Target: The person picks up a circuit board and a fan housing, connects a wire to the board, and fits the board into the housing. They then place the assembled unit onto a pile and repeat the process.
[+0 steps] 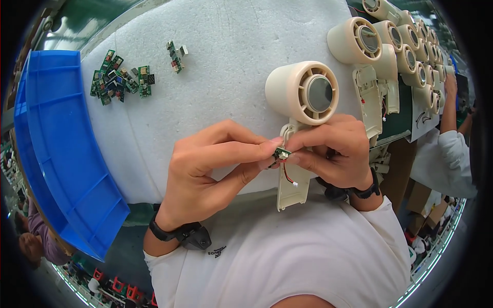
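Note:
A small green circuit board (pixel 282 152) with a white connector is pinched between the fingertips of my left hand (pixel 215 167). My right hand (pixel 334 151) meets it there, its thumb and forefinger closed at the board's right side. Just beneath lies the open cream handle shell (pixel 292 191) of a handheld fan, from which a red and black wire with a small white plug (pixel 295 184) hangs loose. The round cream fan head (pixel 303 92), with a silver disc at its centre, rests on the white foam sheet beyond my hands. My fingers partly hide the handle's neck.
Several green circuit boards (pixel 115 79) lie piled at the far left, with a few more boards (pixel 176 56) apart from them. A blue plastic bin (pixel 72 149) stands left. Rows of cream fans (pixel 354 41) fill the right side, where another person's arm (pixel 450 102) reaches in.

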The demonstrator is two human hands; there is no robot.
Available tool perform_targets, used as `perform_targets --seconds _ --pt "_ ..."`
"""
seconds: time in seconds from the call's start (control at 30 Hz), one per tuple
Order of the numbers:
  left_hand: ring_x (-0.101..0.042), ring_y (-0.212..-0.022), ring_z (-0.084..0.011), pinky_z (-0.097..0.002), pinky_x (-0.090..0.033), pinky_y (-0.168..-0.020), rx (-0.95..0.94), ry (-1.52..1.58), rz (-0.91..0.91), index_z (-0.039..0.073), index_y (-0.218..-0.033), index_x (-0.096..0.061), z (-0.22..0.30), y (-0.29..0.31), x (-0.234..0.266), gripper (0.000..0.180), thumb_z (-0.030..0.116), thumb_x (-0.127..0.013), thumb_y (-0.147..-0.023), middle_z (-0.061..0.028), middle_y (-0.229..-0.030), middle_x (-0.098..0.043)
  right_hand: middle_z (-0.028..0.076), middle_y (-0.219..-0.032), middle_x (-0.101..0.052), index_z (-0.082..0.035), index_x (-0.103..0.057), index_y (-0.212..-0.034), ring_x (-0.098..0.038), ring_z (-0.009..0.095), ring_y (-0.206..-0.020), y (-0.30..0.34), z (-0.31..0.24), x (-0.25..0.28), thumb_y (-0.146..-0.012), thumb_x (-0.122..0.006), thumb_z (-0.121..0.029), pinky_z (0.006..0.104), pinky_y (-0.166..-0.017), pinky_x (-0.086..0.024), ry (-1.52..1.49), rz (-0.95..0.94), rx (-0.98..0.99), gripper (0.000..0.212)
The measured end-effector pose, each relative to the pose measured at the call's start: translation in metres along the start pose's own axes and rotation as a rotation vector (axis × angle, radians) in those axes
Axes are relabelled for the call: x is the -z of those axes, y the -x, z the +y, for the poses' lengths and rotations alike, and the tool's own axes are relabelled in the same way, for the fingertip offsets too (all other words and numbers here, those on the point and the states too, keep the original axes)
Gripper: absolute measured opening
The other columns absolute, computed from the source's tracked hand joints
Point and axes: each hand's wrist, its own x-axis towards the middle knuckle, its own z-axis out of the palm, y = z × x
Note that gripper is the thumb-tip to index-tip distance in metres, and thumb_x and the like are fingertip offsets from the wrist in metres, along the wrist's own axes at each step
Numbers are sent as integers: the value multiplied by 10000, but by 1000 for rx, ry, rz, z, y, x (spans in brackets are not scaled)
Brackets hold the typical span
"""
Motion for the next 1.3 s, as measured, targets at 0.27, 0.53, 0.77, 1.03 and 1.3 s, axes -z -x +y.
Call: perform_targets --seconds 0.27,0.53,0.77,1.03,1.3 --pt "-707 -920 -215 -301 -593 -796 -53 22 92 -23 -1135 -726 -3 2 -7 348 -192 -664 -837 -177 -1046 -690 -40 -503 -512 -13 -740 -931 -442 50 -440 -1 -10 2 -787 -781 -53 225 -456 -319 11 29 -48 155" --pt "-713 -929 -228 -313 -601 -805 -111 -50 122 -35 -1128 -721 -3 2 -12 324 -189 -654 -850 -183 -1065 -678 -50 -490 -478 -13 -740 -933 -437 43 -439 0 -12 -3 -793 -784 -36 226 -449 -312 40 120 -42 148" --pt "-715 -911 -232 -324 -607 -795 -24 68 75 -34 -1109 -730 -3 2 -6 322 -192 -663 -837 -181 -1023 -684 -10 -588 -602 -18 -738 -930 -478 69 -457 -1 -13 3 -783 -811 -21 235 -459 -347 -41 8 -113 164" --pt "-713 -842 -190 -280 -578 -729 -72 -78 82 38 -1116 -765 -1 -1 -10 410 -179 -715 -771 -129 -988 -719 34 -675 -675 -16 -737 -951 -519 104 -486 0 -3 1 -764 -829 -12 244 -501 -407 -13 20 -20 208" --pt "-720 -854 -200 -282 -581 -737 -131 -208 190 25 -1130 -754 -6 3 -14 397 -170 -716 -786 -127 -983 -718 8 -653 -639 -27 -739 -974 -494 104 -469 2 -12 1 -754 -827 10 249 -471 -363 11 12 -148 240"
